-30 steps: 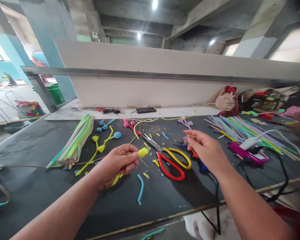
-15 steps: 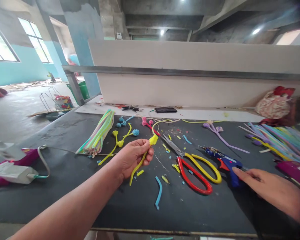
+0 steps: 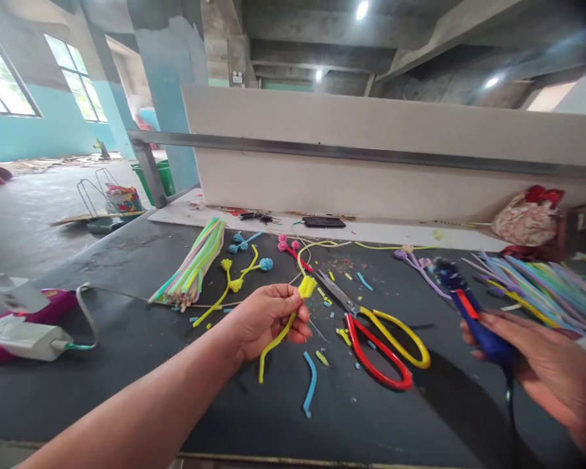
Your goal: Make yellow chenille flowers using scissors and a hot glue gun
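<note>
My left hand (image 3: 278, 319) pinches a yellow pipe cleaner flower (image 3: 306, 286) at its head, the stem hanging below the fingers. On the right, my right hand (image 3: 532, 358) is wrapped round a blue glue gun (image 3: 486, 335) with a red trigger, raised off the table and slightly blurred at its nozzle end. Between the hands lie scissors (image 3: 351, 305) with one red and one yellow handle. Cut bits and a blue pipe cleaner piece (image 3: 310, 384) are scattered near them. Beyond my left hand rests a yellow branched pipe cleaner stem (image 3: 234, 284) with a blue bud (image 3: 266, 264).
A bundle of pastel pipe cleaners (image 3: 195, 260) lies at the left, and another pile (image 3: 542, 280) at the right. White plugs (image 3: 34, 339) sit on a purple power strip at far left, with a cord crossing the table. A phone (image 3: 325, 222) lies at the back.
My right hand has lifted the glue gun off the table, and its nozzle now tilts upward. My left hand, with the yellow flower, has shifted slightly to the right and down.
</note>
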`<state>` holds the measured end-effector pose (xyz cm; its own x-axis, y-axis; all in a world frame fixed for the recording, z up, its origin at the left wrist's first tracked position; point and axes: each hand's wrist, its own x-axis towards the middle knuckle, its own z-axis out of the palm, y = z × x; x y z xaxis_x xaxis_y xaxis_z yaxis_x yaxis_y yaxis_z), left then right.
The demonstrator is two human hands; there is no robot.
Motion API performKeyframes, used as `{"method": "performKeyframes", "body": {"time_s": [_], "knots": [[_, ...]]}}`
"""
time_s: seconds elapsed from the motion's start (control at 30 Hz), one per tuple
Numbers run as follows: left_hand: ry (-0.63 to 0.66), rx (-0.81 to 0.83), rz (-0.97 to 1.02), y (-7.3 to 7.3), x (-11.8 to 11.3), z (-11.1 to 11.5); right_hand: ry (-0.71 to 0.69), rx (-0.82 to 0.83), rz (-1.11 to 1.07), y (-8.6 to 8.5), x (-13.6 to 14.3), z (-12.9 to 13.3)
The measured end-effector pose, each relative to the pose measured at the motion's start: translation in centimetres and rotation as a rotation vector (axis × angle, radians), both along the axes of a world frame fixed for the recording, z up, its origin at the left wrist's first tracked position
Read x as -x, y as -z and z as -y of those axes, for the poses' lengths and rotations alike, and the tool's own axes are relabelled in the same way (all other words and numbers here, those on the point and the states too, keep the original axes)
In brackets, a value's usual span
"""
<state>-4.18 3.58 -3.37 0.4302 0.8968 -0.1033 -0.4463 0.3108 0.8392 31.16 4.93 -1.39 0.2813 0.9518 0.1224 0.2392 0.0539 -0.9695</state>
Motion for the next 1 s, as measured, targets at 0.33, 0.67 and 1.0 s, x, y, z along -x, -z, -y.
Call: {"method": "performKeyframes", "body": {"time_s": [0.33, 0.67, 1.0], "knots": [[-0.027, -0.036, -0.055, -0.4, -0.4, 0.1, -0.385, 0.107, -0.210, -1.1, 9.8, 4.7], [-0.232, -0.121, -0.139, -0.4, -1.1, 0.4, -0.378, -0.107, 0.269, -0.1, 12.8, 5.2], [-0.269, -0.144, -0.136, -0.2, -1.1, 0.3, -0.375, -0.216, 0.331, 1.0, 13.0, 4.9]]}}
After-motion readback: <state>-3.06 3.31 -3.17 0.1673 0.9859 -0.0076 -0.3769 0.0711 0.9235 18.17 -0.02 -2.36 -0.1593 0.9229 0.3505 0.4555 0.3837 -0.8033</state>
